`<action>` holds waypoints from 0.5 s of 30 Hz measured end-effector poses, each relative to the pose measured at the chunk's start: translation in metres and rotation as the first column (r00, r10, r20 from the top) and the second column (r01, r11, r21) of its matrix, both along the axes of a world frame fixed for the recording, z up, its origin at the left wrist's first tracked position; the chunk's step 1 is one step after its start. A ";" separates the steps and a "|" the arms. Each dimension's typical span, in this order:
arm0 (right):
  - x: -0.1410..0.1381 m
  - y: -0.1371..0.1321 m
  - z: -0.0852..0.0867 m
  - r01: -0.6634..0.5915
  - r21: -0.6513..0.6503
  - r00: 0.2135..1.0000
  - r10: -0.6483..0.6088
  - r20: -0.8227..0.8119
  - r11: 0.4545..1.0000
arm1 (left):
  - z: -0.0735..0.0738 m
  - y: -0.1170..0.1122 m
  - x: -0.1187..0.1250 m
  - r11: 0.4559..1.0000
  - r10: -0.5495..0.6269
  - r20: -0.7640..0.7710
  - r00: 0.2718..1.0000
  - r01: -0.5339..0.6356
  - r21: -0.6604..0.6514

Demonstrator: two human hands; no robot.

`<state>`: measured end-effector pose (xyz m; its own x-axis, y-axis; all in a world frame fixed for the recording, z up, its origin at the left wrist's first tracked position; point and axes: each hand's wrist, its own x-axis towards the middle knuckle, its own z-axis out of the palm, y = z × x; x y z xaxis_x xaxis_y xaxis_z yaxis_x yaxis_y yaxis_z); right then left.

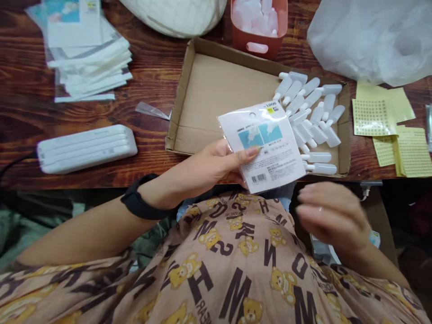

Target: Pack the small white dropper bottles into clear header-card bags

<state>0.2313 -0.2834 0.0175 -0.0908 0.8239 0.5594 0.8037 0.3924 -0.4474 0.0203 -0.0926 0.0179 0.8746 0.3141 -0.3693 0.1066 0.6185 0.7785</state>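
Observation:
My left hand grips a flat white printed packet by its left side, thumb on top. The packet has a barcode, two blue pictures and a hang hole, and it is tilted above the front edge of a shallow cardboard tray. Small translucent bottles with white caps lie in a loose pile at the tray's right end, partly behind the packet. Over the table's front edge, apart from the packet, my right hand is smeared by motion; its fingers look bent, and whether they hold anything is unclear.
At the left lie a stack of clear packets and a white sealer-like device with a black cord. Behind the tray stands a reddish bin of translucent pieces. Yellow sticker sheets and a translucent bag are on the right.

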 end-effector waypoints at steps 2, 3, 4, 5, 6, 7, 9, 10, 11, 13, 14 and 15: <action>0.006 -0.001 -0.008 0.182 -0.050 0.954 -0.189 -0.234 0.982 | 0.001 0.000 0.000 0.998 -0.058 0.004 0.998 0.058 0.025; 0.007 0.001 -0.011 0.202 -0.111 0.915 -0.228 -0.334 0.973 | 0.002 0.000 0.002 0.995 -0.094 0.002 0.996 0.094 0.040; 0.007 0.003 -0.013 0.187 -0.225 0.869 -0.268 -0.417 0.956 | 0.003 -0.002 0.004 0.991 -0.124 -0.003 0.992 0.124 0.055; 0.006 0.005 -0.015 0.142 -0.320 0.830 -0.288 -0.477 0.937 | 0.004 -0.003 0.007 0.987 -0.144 -0.011 0.990 0.144 0.071; 0.005 0.006 -0.016 0.100 -0.383 0.803 -0.302 -0.514 0.918 | 0.005 -0.005 0.010 0.983 -0.162 -0.020 0.987 0.163 0.085; 0.003 0.007 -0.016 0.086 -0.417 0.782 -0.321 -0.535 0.905 | 0.005 -0.007 0.014 0.980 -0.176 -0.027 0.984 0.178 0.095; 0.001 0.007 -0.017 0.107 -0.430 0.749 -0.358 -0.558 0.896 | 0.004 -0.010 0.021 0.976 -0.192 -0.032 0.981 0.194 0.103; -0.001 0.007 -0.017 0.124 -0.423 0.736 -0.369 -0.567 0.898 | 0.003 -0.013 0.024 0.975 -0.192 -0.034 0.981 0.194 0.103; -0.002 0.007 -0.018 0.140 -0.410 0.724 -0.376 -0.578 0.901 | 0.001 -0.015 0.027 0.976 -0.192 -0.035 0.981 0.194 0.102; -0.004 0.008 -0.021 0.166 -0.383 0.698 -0.383 -0.606 0.909 | -0.003 -0.018 0.030 0.977 -0.192 -0.031 0.981 0.194 0.087; -0.005 0.008 -0.022 0.174 -0.372 0.682 -0.384 -0.622 0.912 | -0.006 -0.020 0.030 0.976 -0.200 -0.028 0.979 0.202 0.076; -0.005 0.008 -0.023 0.177 -0.365 0.669 -0.384 -0.637 0.914 | -0.008 -0.020 0.030 0.973 -0.221 -0.025 0.975 0.222 0.060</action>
<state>0.2267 -0.2751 -0.0054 0.4888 0.8616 0.1369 0.2837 -0.0086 -0.9589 0.0498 -0.1129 0.0103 0.9184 0.1363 -0.3714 0.2497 0.5284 0.8114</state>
